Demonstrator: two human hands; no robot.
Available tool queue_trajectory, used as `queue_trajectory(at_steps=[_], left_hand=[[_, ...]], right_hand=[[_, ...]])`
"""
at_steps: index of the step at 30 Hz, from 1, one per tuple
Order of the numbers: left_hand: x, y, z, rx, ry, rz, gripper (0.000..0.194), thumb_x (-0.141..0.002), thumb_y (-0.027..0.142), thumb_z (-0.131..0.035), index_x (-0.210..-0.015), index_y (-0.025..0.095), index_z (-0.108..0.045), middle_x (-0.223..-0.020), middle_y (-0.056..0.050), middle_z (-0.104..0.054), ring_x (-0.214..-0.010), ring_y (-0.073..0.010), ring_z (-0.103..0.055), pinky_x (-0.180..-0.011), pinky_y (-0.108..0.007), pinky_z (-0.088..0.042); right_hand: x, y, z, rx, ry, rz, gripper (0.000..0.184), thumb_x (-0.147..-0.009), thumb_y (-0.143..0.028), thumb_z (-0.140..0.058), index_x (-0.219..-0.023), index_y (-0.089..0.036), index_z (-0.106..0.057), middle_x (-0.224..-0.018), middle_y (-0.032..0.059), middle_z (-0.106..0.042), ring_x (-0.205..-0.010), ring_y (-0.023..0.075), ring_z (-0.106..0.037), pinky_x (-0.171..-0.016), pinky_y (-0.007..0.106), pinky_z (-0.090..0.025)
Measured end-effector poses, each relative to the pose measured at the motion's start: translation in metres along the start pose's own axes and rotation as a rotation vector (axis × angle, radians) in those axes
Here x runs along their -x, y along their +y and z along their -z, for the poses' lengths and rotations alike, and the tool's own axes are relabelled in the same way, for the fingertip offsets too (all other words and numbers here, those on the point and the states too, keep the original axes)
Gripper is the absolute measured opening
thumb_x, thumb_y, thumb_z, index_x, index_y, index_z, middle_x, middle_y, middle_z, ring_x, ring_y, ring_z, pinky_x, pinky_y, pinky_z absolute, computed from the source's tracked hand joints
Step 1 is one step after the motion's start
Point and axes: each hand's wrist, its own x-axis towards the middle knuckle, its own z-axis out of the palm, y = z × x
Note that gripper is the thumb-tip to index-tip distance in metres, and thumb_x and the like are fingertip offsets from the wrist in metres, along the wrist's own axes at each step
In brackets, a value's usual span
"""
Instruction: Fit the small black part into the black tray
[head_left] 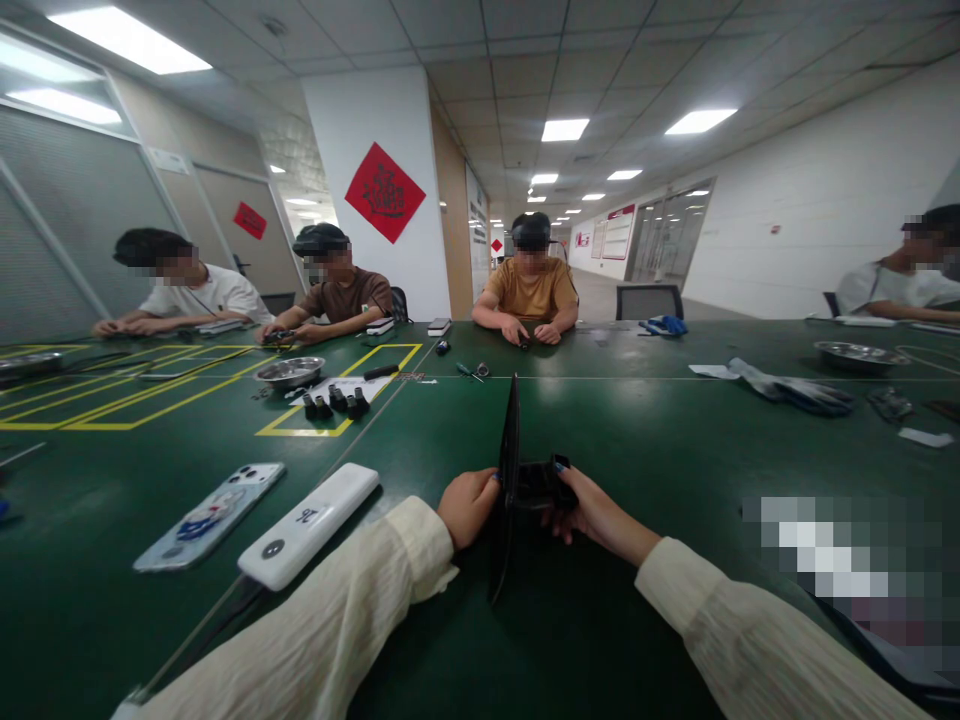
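Observation:
A thin black panel stands nearly edge-on above the green tabletop, with a blocky black bracket-like part sticking out from its right side. My left hand is closed at the panel's left face, thumb against it. My right hand grips the outer end of the bracket-like part, thumb on top and fingers curled below. The panel's broad faces are turned away from view, so its exact kind cannot be told. Left of my left sleeve lie a white power bank and a phone in a patterned case.
A cable runs from the power bank. Farther off are a metal bowl, several black cylindrical parts, a screwdriver and gloves. A co-worker sits opposite; others sit left and right. Another metal bowl stands at right.

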Motion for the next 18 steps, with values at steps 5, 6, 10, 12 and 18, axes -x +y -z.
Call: queue_trajectory(at_steps=[5,6,10,12,18], left_hand=[[-0.0021,-0.0023,-0.0020,0.027,0.008,0.013,0.035,-0.082,0.029,-0.030,-0.059,0.014,-0.052,-0.060,-0.004,-0.053,-0.061,-0.0164,-0.049,-0.057,-0.025,-0.039],[-0.0026,-0.0031,-0.0027,0.031,0.008,0.016,0.037,-0.082,0.030,-0.029,-0.058,0.014,-0.051,-0.059,-0.004,-0.052,-0.060,-0.0161,-0.048,-0.057,-0.025,-0.039],[-0.0037,-0.0052,-0.0043,0.037,0.009,0.033,0.042,-0.084,0.035,-0.027,-0.058,0.013,-0.053,-0.058,-0.003,-0.050,-0.059,-0.0160,-0.047,-0.057,-0.025,-0.040],[-0.0034,-0.0051,-0.0040,0.043,0.009,0.035,0.046,-0.085,0.037,-0.026,-0.060,0.012,-0.056,-0.058,-0.003,-0.051,-0.060,-0.0162,-0.048,-0.058,-0.025,-0.040],[-0.0019,-0.0025,-0.0021,0.039,0.005,0.030,0.052,-0.086,0.042,-0.022,-0.063,0.012,-0.058,-0.061,-0.005,-0.055,-0.062,-0.0177,-0.050,-0.058,-0.025,-0.041]], right_hand=[[-0.0014,0.0017,0.0017,0.005,-0.001,0.007,0.026,-0.090,-0.043,-0.030,-0.097,-0.019,-0.034,-0.054,0.0017,-0.061,-0.041,0.0132,-0.056,-0.033,0.018,-0.038],[-0.0020,0.0022,0.0020,0.006,0.000,0.005,0.026,-0.090,-0.043,-0.030,-0.097,-0.019,-0.034,-0.054,0.0019,-0.061,-0.040,0.0132,-0.056,-0.033,0.018,-0.038],[-0.0032,0.0027,0.0015,-0.001,0.011,0.000,0.027,-0.089,-0.045,-0.030,-0.097,-0.019,-0.035,-0.053,0.0013,-0.061,-0.039,0.0132,-0.056,-0.032,0.018,-0.038],[-0.0033,0.0023,0.0008,-0.003,0.013,-0.003,0.028,-0.089,-0.045,-0.030,-0.097,-0.019,-0.035,-0.053,0.0013,-0.061,-0.039,0.0134,-0.056,-0.033,0.018,-0.038],[-0.0028,0.0013,0.0001,0.002,0.016,-0.015,0.027,-0.090,-0.043,-0.029,-0.099,-0.018,-0.034,-0.053,0.0010,-0.061,-0.039,0.0132,-0.056,-0.033,0.018,-0.038]])
